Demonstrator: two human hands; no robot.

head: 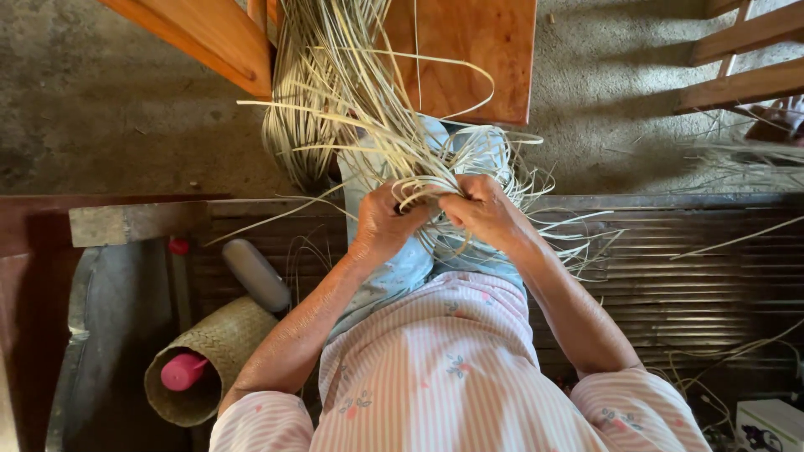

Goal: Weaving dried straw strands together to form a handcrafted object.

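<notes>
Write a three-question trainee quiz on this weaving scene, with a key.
1. True or false: both hands are on the pale strips.
2. What lies inside the woven basket at lower left? A) a pink cylinder B) a pair of scissors C) a ball of yarn
3. Fill in: the strips fan up toward a wooden ____ ahead of the person.

Key:
1. True: the left hand and right hand meet, each with a grip on the strips over the lap.
2. A: the pink cylinder sticks out of its mouth.
3. Chair.
</notes>
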